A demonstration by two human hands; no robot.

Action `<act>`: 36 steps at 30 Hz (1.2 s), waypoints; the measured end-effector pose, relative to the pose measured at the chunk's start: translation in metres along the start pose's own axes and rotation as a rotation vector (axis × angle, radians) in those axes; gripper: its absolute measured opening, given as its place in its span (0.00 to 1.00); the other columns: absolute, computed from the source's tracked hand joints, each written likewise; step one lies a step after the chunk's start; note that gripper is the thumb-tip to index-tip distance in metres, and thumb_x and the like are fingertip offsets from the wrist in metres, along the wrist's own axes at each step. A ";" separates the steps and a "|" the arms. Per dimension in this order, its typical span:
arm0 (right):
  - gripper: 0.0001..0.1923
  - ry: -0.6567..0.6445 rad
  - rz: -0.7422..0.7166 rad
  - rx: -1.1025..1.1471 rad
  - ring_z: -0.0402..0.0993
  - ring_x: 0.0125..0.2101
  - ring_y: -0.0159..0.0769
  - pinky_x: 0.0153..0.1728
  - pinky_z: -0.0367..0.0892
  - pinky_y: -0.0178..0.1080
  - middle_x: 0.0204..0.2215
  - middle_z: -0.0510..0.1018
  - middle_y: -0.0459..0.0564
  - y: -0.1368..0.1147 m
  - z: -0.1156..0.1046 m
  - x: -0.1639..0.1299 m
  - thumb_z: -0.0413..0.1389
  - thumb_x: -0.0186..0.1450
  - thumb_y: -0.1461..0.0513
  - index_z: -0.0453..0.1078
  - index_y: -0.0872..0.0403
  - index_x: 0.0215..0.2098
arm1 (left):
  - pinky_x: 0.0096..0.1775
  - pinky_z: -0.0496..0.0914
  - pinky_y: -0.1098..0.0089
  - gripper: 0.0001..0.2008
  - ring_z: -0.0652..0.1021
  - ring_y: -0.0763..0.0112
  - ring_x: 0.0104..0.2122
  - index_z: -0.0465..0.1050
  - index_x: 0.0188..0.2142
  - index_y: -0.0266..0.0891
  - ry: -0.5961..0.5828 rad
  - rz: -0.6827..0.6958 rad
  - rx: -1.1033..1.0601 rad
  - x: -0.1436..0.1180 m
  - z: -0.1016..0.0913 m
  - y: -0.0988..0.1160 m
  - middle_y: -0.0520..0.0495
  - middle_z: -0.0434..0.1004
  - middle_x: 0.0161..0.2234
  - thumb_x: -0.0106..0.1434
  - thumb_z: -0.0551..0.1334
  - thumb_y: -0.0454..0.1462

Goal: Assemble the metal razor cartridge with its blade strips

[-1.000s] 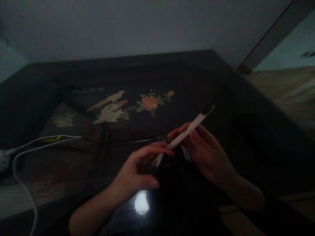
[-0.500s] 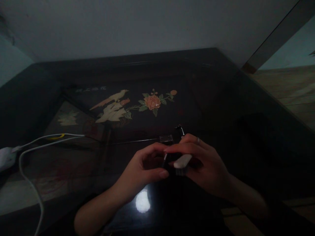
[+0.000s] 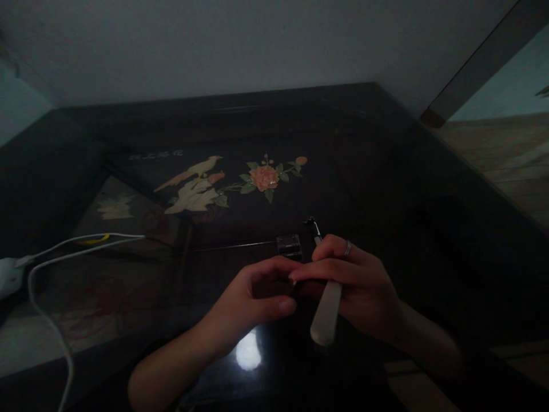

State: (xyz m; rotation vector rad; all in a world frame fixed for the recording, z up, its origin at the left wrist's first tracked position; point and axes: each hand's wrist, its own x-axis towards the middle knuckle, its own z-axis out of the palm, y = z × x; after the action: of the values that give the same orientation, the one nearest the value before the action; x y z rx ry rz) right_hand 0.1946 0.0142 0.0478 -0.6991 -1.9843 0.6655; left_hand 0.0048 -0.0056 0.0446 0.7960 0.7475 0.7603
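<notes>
From the head camera, the room is dim and both hands meet low over the dark glossy desk (image 3: pixel 429 189). The right hand (image 3: pixel 360 280) is wrapped around a pale, flat stick (image 3: pixel 326 313), which looks like a nail file; its free end points down toward the person, and its upper part is hidden under the fingers. A ring shows on one finger of that hand. The left hand (image 3: pixel 253 297) is curled, its fingertips touching the right hand's fingertips right where the file goes under. It seems to grip nothing of its own, though the light is too poor to be sure.

As I judge it, the file is being worked on a left fingernail. Done well, that means keeping the left finger braced against the thumb, the file held short near the nail, and the strokes light in such poor light.

Just beyond the knuckles, a small clear box (image 3: pixel 289 245) sits on the desk, with a thin dark-tipped tool (image 3: pixel 314 227) beside it.

Counted: one file, one clear box, one thin tool, one ring. Two white cables (image 3: pixel 64 249) run off to the left edge toward a white plug (image 3: pixel 8 274). One painted flower (image 3: pixel 262 177) and one pale bird (image 3: pixel 193 171) decorate the desktop, and one bright lamp reflection (image 3: pixel 247 352) lies below the hands.
</notes>
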 end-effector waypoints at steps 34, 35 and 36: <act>0.06 -0.025 0.006 0.053 0.69 0.28 0.27 0.29 0.68 0.29 0.29 0.69 0.45 -0.002 -0.004 -0.001 0.59 0.66 0.66 0.77 0.56 0.39 | 0.46 0.69 0.67 0.19 0.75 0.62 0.43 0.76 0.46 0.41 -0.052 0.152 0.366 -0.004 -0.012 0.006 0.46 0.78 0.43 0.55 0.71 0.40; 0.06 -0.027 0.008 0.053 0.69 0.28 0.27 0.29 0.68 0.29 0.29 0.70 0.45 -0.002 -0.005 -0.001 0.58 0.66 0.65 0.77 0.56 0.40 | 0.46 0.69 0.68 0.19 0.75 0.62 0.43 0.76 0.46 0.41 -0.054 0.153 0.364 -0.004 -0.012 0.006 0.46 0.77 0.42 0.55 0.71 0.40; 0.06 -0.030 0.013 0.052 0.69 0.28 0.27 0.29 0.68 0.29 0.29 0.70 0.45 -0.003 -0.005 0.000 0.58 0.67 0.65 0.77 0.55 0.40 | 0.46 0.68 0.68 0.19 0.75 0.62 0.43 0.76 0.46 0.41 -0.056 0.154 0.362 -0.005 -0.012 0.006 0.46 0.77 0.42 0.55 0.70 0.40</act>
State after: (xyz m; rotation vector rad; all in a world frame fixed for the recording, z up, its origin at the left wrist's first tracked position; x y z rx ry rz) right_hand 0.1984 0.0127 0.0519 -0.6752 -1.9846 0.7368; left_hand -0.0090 -0.0023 0.0455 1.2087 0.7904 0.7458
